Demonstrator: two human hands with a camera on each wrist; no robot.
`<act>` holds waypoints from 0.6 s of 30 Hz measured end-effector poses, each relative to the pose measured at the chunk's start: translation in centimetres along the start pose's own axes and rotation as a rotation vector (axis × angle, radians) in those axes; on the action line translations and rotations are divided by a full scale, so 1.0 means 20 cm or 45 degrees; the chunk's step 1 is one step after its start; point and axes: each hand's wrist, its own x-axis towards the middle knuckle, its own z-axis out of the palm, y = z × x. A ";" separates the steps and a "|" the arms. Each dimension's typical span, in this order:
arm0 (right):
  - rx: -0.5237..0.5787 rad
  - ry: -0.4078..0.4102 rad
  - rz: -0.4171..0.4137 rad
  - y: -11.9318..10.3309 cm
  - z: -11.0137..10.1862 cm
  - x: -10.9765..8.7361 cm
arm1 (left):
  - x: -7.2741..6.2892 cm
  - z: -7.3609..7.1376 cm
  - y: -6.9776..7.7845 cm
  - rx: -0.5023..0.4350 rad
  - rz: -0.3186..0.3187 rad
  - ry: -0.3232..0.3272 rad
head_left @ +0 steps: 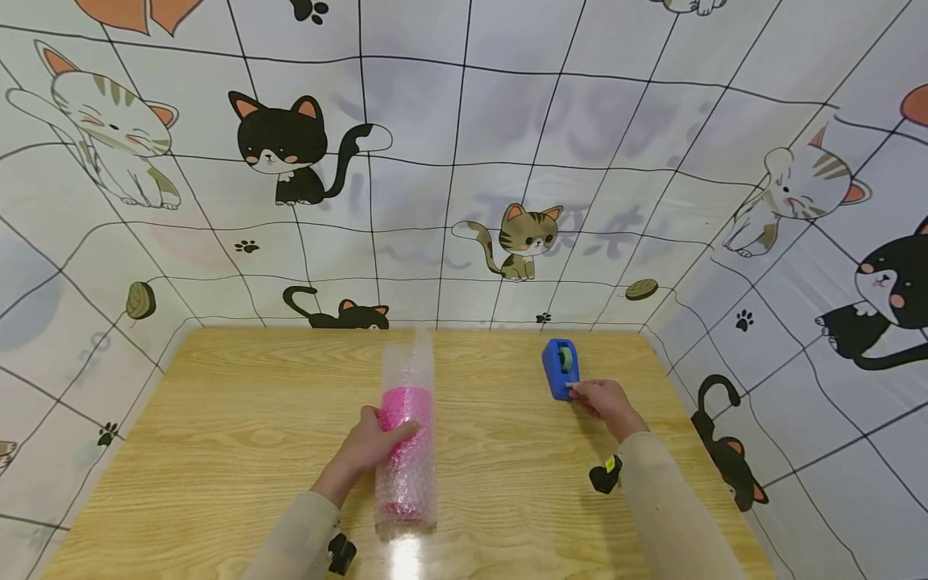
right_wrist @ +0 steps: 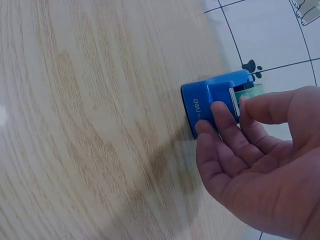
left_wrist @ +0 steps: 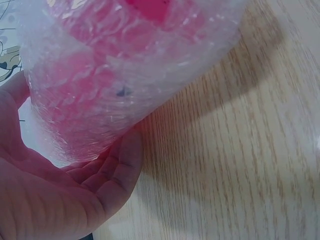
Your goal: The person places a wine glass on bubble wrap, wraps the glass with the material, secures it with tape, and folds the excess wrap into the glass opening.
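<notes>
A pink cylinder (head_left: 406, 407) lies wrapped in clear bubble wrap (head_left: 408, 366), lengthwise on the table left of centre. My left hand (head_left: 373, 441) grips it from its left side, thumb across the top. In the left wrist view the fingers (left_wrist: 117, 172) curl under the bubble wrap's edge. To the right stands a blue tape dispenser (head_left: 560, 366) with a roll of greenish tape (right_wrist: 250, 91). My right hand (head_left: 605, 400) is at its near end, thumb and index finger pinching the tape by the cutter. Other fingertips touch the dispenser's side. The pinched tape end is mostly hidden.
The wood-grain table (head_left: 500, 483) ends at a far edge against a white cat-print cloth (head_left: 413, 201), which also rises at both sides. A small black device (head_left: 605, 475) sits by the right wrist, another (head_left: 341, 554) by the left.
</notes>
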 end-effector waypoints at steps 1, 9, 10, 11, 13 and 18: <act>0.003 -0.011 -0.009 0.00 0.00 0.00 | 0.00 0.00 0.00 -0.001 0.000 0.000; 0.044 -0.126 -0.112 0.02 -0.02 -0.01 | 0.00 0.00 0.00 -0.012 0.013 -0.010; 0.048 -0.144 -0.121 0.03 -0.03 -0.01 | -0.01 0.00 0.01 -0.011 0.011 -0.010; 0.051 -0.158 -0.126 0.03 -0.03 -0.01 | -0.01 0.00 0.01 -0.011 0.009 -0.010; 0.061 -0.184 -0.136 0.04 -0.03 -0.01 | -0.01 0.00 0.00 -0.011 0.007 -0.012; 0.072 -0.235 -0.157 0.07 -0.03 -0.01 | -0.01 0.00 0.00 -0.004 0.008 -0.012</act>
